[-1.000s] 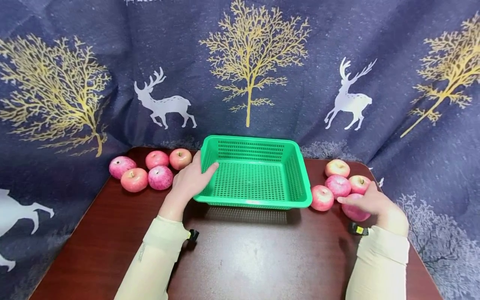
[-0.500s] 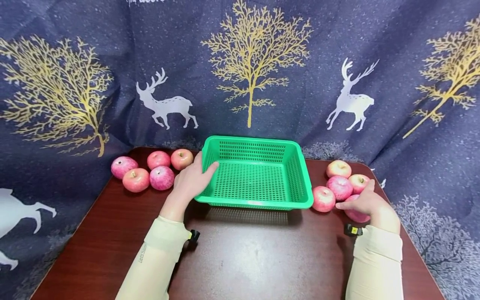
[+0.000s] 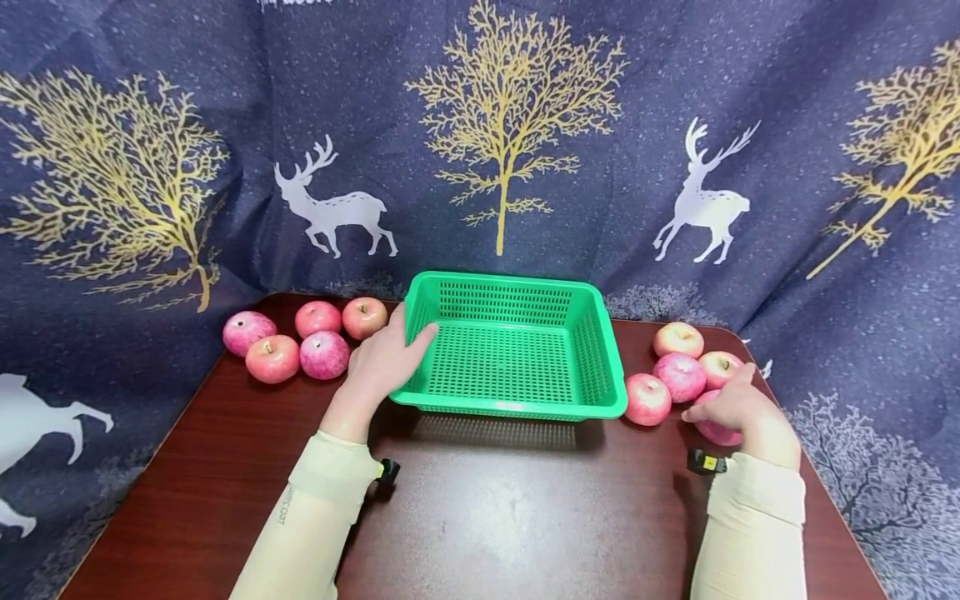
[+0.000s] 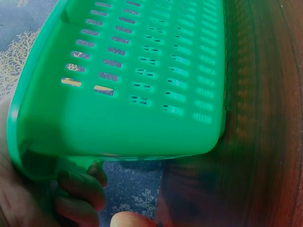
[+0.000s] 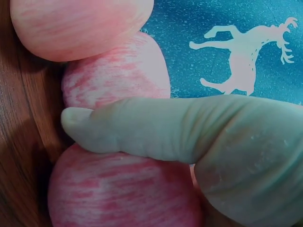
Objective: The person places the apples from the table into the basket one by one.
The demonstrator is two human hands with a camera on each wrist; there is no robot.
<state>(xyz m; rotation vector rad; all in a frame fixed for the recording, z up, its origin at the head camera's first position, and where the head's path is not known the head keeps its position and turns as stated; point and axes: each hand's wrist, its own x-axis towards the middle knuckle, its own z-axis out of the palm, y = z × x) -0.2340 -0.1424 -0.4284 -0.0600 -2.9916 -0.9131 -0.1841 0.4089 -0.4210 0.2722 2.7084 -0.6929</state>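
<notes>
My left hand (image 3: 386,358) grips the left side of a green plastic basket (image 3: 510,408), thumb over the rim; the left wrist view shows curled fingers (image 4: 83,189) under the rim of the raised basket wall. The basket has slotted walls and nothing in it. At the table's right side, my right hand (image 3: 748,414) holds the nearest red apple (image 3: 720,432) of a group. In the right wrist view the thumb (image 5: 137,125) lies along that striped apple's side; its other fingers are hidden there. Another pink apple (image 5: 118,71) sits just beyond the thumb.
Right of the basket are a front apple (image 3: 647,400), a pink one (image 3: 678,377) and paler apples (image 3: 678,340) behind. Several apples (image 3: 272,359) lie at the back left, beside my left hand. A dark cloth (image 3: 465,167) with deer and trees hangs behind the brown table (image 3: 480,508).
My right hand has shifted slightly left and settled closer around the nearest apple, its thumb drawing in. The left hand and basket stay in place.
</notes>
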